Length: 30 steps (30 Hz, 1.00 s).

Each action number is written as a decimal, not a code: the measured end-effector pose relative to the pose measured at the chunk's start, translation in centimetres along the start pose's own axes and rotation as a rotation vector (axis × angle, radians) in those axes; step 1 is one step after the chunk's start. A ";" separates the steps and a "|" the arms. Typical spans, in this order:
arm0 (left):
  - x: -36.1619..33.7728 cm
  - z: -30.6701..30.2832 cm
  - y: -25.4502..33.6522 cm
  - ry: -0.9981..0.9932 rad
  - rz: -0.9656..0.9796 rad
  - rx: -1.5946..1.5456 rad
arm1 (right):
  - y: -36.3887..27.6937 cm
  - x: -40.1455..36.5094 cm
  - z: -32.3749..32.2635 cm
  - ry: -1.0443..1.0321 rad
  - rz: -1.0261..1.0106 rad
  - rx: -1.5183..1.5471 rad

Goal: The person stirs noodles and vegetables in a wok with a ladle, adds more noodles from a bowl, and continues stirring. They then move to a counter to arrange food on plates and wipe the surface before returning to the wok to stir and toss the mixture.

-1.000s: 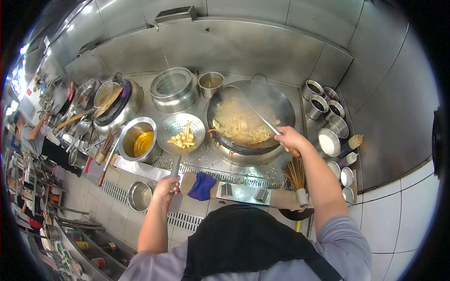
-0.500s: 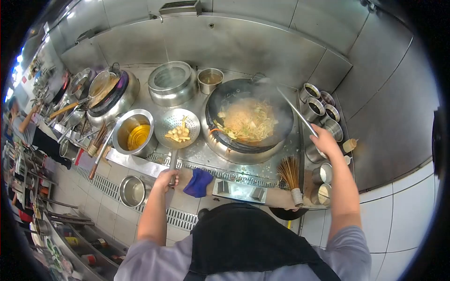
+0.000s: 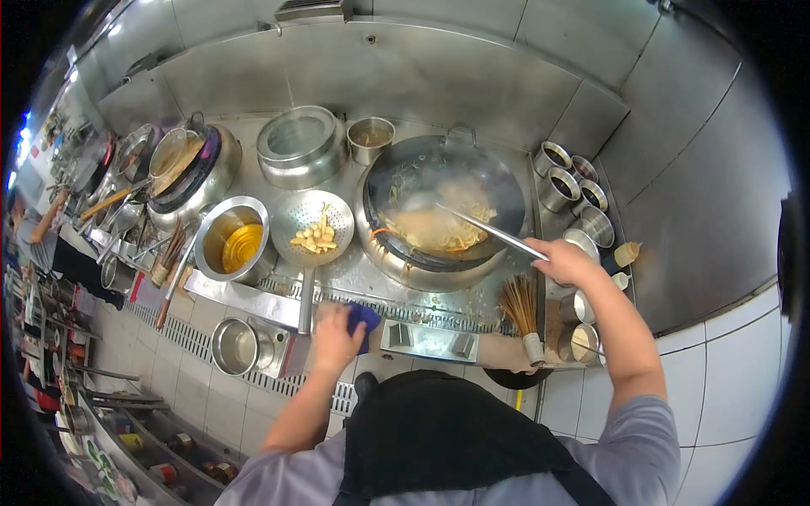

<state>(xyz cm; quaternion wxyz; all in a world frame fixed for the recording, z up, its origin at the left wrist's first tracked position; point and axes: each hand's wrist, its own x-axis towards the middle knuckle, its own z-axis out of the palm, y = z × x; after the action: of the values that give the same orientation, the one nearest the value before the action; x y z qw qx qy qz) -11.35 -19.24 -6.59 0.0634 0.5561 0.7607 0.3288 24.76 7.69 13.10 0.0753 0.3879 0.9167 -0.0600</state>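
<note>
A dark wok (image 3: 494, 181) holds steaming noodles (image 3: 456, 234) with bits of vegetable. My right hand (image 3: 567, 261) is closed round the handle of a long metal cooking utensil (image 3: 494, 228), whose head is down in the noodles and hidden by food and steam. At the counter's front edge, my left hand (image 3: 335, 336) has its fingers on a crumpled purple cloth (image 3: 364, 322), partly covering it. Just left of that hand lies a perforated strainer ladle (image 3: 305, 209), its handle free, with pale yellow fried pieces (image 3: 316, 236) in its bowl.
A pot of yellow oil (image 3: 211, 246) stands left of the strainer. Behind are a lidded pot (image 3: 295, 160) and a small pot (image 3: 370, 150). Seasoning tins (image 3: 559, 189) line the right side. A bamboo brush (image 3: 518, 308) lies in front. Another person (image 3: 51, 240) stands far left.
My left hand has let go of the strainer's handle and moved right onto the purple cloth. My right hand has moved a little left and down, lowering the utensil into the noodles.
</note>
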 end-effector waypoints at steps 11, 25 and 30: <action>0.5 3.4 -0.1 -0.265 -0.039 0.347 | -4.4 -14.0 -12.2 0.024 0.319 -0.174; 5.4 -0.7 0.1 -0.243 -0.843 -1.824 | -3.2 -14.6 -3.8 -0.002 0.425 0.318; 6.8 0.9 3.7 -0.492 -0.721 -1.969 | -7.7 -11.3 -0.9 -0.173 0.412 0.323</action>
<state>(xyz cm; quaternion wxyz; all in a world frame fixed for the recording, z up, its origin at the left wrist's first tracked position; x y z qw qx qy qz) -10.48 -12.21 -3.39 0.7277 0.0546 0.2472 0.6375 26.93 -5.44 16.47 0.1014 0.5664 0.7872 -0.2216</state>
